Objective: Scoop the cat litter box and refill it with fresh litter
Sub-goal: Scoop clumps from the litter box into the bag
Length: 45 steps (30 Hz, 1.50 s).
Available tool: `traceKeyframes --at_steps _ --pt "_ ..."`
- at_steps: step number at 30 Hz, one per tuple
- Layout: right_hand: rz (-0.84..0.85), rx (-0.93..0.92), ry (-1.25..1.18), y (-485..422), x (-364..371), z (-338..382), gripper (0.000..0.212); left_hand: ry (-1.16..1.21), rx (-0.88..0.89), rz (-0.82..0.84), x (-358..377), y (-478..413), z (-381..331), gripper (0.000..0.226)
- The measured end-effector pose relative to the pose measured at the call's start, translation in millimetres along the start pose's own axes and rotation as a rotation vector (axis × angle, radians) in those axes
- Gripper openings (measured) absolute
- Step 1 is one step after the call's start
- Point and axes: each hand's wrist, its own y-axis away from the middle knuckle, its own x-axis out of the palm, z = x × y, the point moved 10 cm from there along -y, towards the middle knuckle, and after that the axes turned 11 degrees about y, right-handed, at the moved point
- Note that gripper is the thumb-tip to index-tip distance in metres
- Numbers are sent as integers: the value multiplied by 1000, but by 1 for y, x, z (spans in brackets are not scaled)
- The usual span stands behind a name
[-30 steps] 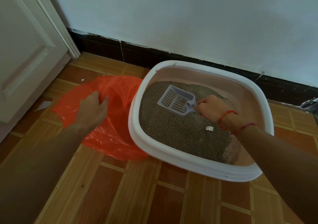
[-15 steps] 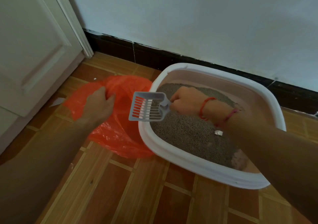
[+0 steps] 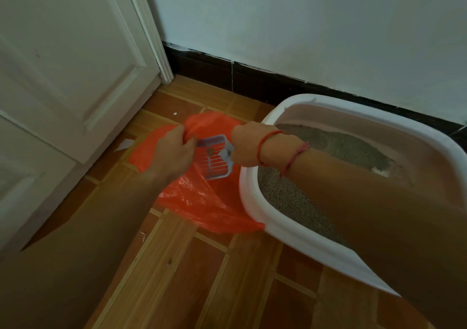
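Clearly, the head view catches the emptying stroke of a scoop. The left hand (image 3: 174,151) has its fingers (image 3: 185,144) curled tight on a gathered fold of the orange bag (image 3: 202,202). It lifts the bag's mouth open on the floor (image 3: 202,278), just left of the litter box (image 3: 298,237). The right hand (image 3: 249,146), closed in a fist round the handle, holds the slotted scoop (image 3: 217,161) tilted over that mouth. A small brown clump (image 3: 209,151) lies on the scoop's slats. Grey litter (image 3: 336,144) fills the box to the right, and a pale scrap (image 3: 379,171) sits on it towards the far right.

To do this well, I judge the scoop should go lower, inside the bag's rim, before it is turned over, so that nothing falls on the tiles. The left hand ought to hold the opening wide and taut, since thin plastic sags shut easily. A short tap of the scoop against the bag's inner side should free a sticking clump. The risk is grit dropping between bag and box, where the orange edge meets the white rim. More scooping seems due, the pale scrap included, and the refill is not yet begun.
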Motion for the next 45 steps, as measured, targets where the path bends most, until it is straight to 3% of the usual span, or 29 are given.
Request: traceKeyframes --at_steps 4,11,24,30,35,41,45 --pt "78 -64 22 -6 14 20 22 38 5 6 0 -1 2 24" --pt "-96 3 36 -16 12 15 19 44 7 28 5 1 8 21" --pt "-154 24 31 4 3 -18 15 103 -31 54 10 -3 6 25" --pt "-165 89 -19 31 -12 -67 26 23 -49 -11 3 -4 1 19" --pt "-144 188 -121 64 -9 -123 16 -23 -32 2 19 2 -5 18" --pt "-17 414 30 107 28 -205 14 -77 -8 6 40 7 -8 22" --pt "105 512 138 136 52 -239 27 -108 43 35 54 10 -15 24"
